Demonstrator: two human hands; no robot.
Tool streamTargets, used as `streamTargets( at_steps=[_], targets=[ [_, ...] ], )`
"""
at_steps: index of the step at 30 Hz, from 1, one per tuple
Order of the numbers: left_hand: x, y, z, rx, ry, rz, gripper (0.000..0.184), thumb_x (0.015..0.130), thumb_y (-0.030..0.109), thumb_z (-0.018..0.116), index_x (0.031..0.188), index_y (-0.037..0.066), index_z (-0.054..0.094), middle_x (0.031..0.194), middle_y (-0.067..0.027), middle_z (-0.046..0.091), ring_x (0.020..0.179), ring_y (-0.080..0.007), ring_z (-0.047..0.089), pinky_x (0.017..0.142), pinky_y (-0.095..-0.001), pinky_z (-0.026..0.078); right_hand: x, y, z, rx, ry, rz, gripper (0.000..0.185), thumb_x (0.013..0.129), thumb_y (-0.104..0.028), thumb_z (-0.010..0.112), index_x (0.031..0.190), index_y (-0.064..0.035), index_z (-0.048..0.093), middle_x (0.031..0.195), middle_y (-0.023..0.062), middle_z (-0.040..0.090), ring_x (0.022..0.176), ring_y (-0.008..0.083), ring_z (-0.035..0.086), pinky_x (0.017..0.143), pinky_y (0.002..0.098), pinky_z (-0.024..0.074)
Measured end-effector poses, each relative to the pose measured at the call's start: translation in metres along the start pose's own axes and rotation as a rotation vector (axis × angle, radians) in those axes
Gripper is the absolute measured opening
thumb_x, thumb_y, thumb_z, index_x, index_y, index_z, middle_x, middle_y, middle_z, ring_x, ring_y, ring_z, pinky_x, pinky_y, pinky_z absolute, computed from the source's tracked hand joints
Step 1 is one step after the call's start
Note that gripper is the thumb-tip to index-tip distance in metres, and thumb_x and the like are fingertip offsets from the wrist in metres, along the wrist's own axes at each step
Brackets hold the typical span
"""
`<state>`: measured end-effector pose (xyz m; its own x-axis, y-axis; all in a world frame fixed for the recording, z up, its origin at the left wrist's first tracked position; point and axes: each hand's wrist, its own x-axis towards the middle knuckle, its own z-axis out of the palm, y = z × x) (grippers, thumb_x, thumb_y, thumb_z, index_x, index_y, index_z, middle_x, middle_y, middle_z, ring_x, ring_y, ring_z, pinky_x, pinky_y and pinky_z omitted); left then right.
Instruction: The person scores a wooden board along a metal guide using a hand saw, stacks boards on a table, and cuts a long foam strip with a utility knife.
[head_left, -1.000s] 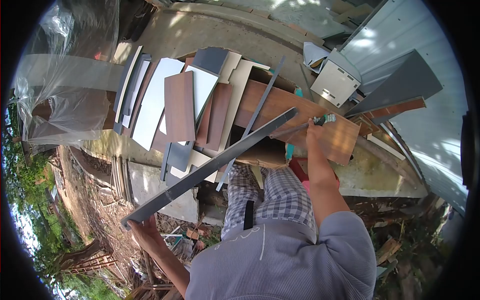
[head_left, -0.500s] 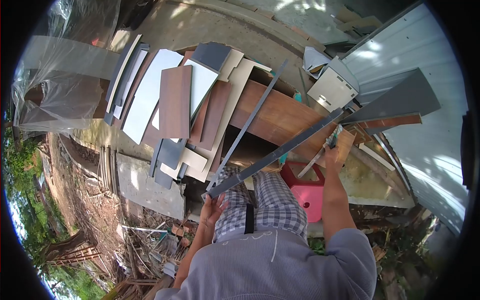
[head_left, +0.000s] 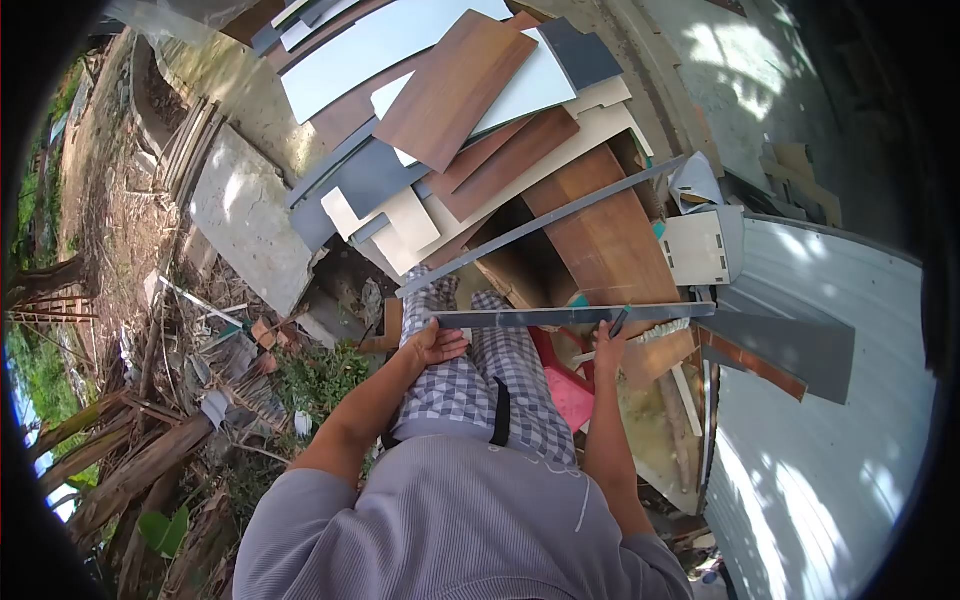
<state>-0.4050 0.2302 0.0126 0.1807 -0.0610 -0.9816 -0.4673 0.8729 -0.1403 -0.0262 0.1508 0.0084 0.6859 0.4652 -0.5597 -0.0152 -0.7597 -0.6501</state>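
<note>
A long dark grey strip point(head_left: 540, 318) lies nearly level across in front of my thighs. My left hand point(head_left: 440, 345) is at its left end, with the thumb against the strip and the other fingers loosely stretched out below it. My right hand point(head_left: 607, 345) is close under the right part of the strip. Between its fingers is a slim dark teal, pen-like tool point(head_left: 620, 320), whose exact kind I cannot make out. A second, thinner grey strip point(head_left: 540, 223) rests slantwise over a brown wooden box point(head_left: 605, 235) just beyond.
Brown, white, grey and cream boards point(head_left: 455, 90) are piled ahead. A pink plastic stool point(head_left: 568, 395) stands beside my right leg. To the right are a white box-like piece point(head_left: 697, 248) and corrugated metal sheeting point(head_left: 820, 450). Branches and debris point(head_left: 170, 460) cover the ground at left.
The view has turned and shifted. The dark grey strip has gone from a steep slant to nearly level, and my right hand has come closer to my left along it.
</note>
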Motion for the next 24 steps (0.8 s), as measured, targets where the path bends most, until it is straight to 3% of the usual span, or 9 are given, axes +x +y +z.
streamTargets(
  at_steps=[1, 3, 6, 8, 11, 13, 16, 21, 24],
  targets=[
    [-0.008, 0.003, 0.002, 0.015, -0.007, -0.123, 0.072, 0.098, 0.054, 0.034, 0.140, -0.004, 0.030, 0.131, -0.0217, 0.052, 0.120, -0.0401, 0.052, 0.101, -0.0576, 0.042, 0.001, 0.002, 0.011, 0.025, -0.033, -0.005, 0.033, 0.091, -0.021, 0.064, 0.114, -0.0009, 0.049, 0.087, 0.0101, 0.063, 0.076, 0.0204, 0.065, 0.061, 0.0333, 0.0528],
    [-0.018, 0.013, -0.010, 0.051, -0.098, -0.138, 0.075, 0.096, 0.057, 0.036, 0.138, -0.005, 0.031, 0.128, -0.0232, 0.053, 0.118, -0.0420, 0.054, 0.097, -0.0562, 0.046, -0.002, 0.003, 0.020, 0.029, -0.069, -0.007, 0.032, 0.091, -0.020, 0.064, 0.113, -0.0010, 0.050, 0.086, 0.0080, 0.062, 0.075, 0.0160, 0.064, 0.059, 0.0302, 0.0526],
    [-0.034, 0.048, -0.008, 0.072, -0.174, 0.041, 0.078, 0.095, 0.057, 0.044, 0.139, -0.005, 0.030, 0.132, -0.0232, 0.049, 0.115, -0.0419, 0.055, 0.091, -0.0524, 0.052, -0.002, 0.004, 0.028, -0.021, -0.090, -0.032, 0.030, 0.091, -0.020, 0.064, 0.109, -0.0022, 0.049, 0.086, 0.0083, 0.061, 0.068, 0.0148, 0.062, 0.051, 0.0276, 0.0501],
    [-0.039, 0.066, -0.001, 0.209, -0.074, 0.439, 0.080, 0.092, 0.053, 0.054, 0.140, -0.005, 0.028, 0.137, -0.0227, 0.044, 0.114, -0.0394, 0.056, 0.087, -0.0488, 0.054, -0.004, 0.004, 0.025, -0.023, -0.084, -0.002, 0.029, 0.091, -0.021, 0.064, 0.108, -0.0021, 0.050, 0.085, 0.0081, 0.061, 0.066, 0.0141, 0.062, 0.050, 0.0267, 0.0492],
    [-0.033, 0.071, 0.012, 0.164, -0.079, 0.415, 0.080, 0.091, 0.049, 0.060, 0.142, -0.003, 0.027, 0.138, -0.0223, 0.040, 0.115, -0.0361, 0.056, 0.089, -0.0464, 0.054, -0.016, -0.016, 0.018, -0.057, -0.095, 0.056, 0.028, 0.092, -0.023, 0.064, 0.107, -0.0040, 0.049, 0.085, 0.0055, 0.059, 0.065, 0.0115, 0.061, 0.050, 0.0250, 0.0480],
    [-0.014, 0.071, 0.010, -0.054, -0.106, 0.348, 0.069, 0.093, 0.043, 0.059, 0.140, 0.000, 0.031, 0.137, -0.0211, 0.042, 0.117, -0.0347, 0.055, 0.092, -0.0453, 0.053, -0.023, -0.027, 0.017, -0.094, -0.111, 0.079, 0.027, 0.093, -0.024, 0.063, 0.107, -0.0060, 0.048, 0.086, 0.0033, 0.058, 0.067, 0.0095, 0.060, 0.051, 0.0242, 0.0477],
    [-0.007, 0.067, 0.001, -0.418, -0.263, 0.448, 0.044, 0.100, 0.032, 0.049, 0.133, 0.004, 0.041, 0.135, -0.0175, 0.048, 0.122, -0.0335, 0.051, 0.100, -0.0484, 0.047, -0.030, -0.026, 0.015, -0.069, -0.144, 0.054, 0.027, 0.093, -0.023, 0.063, 0.108, -0.0058, 0.048, 0.086, 0.0033, 0.058, 0.065, 0.0095, 0.060, 0.049, 0.0232, 0.0470],
    [-0.058, 0.043, -0.013, -0.243, -0.283, 0.555, 0.049, 0.100, 0.038, 0.046, 0.132, 0.001, 0.042, 0.133, -0.0162, 0.051, 0.124, -0.0301, 0.050, 0.101, -0.0428, 0.046, -0.049, -0.039, 0.020, -0.040, -0.160, 0.017, 0.026, 0.092, -0.022, 0.063, 0.106, -0.0051, 0.050, 0.084, 0.0047, 0.058, 0.063, 0.0106, 0.059, 0.050, 0.0241, 0.0481],
    [-0.103, 0.043, -0.030, -0.202, -0.283, 0.648, 0.040, 0.100, 0.034, 0.049, 0.123, 0.002, 0.047, 0.123, -0.0171, 0.057, 0.118, -0.0303, 0.056, 0.096, -0.0436, 0.050, -0.054, -0.031, 0.024, -0.039, -0.127, -0.026, 0.026, 0.092, -0.023, 0.064, 0.105, -0.0048, 0.050, 0.084, 0.0053, 0.059, 0.062, 0.0110, 0.059, 0.050, 0.0248, 0.0484]
  ],
)
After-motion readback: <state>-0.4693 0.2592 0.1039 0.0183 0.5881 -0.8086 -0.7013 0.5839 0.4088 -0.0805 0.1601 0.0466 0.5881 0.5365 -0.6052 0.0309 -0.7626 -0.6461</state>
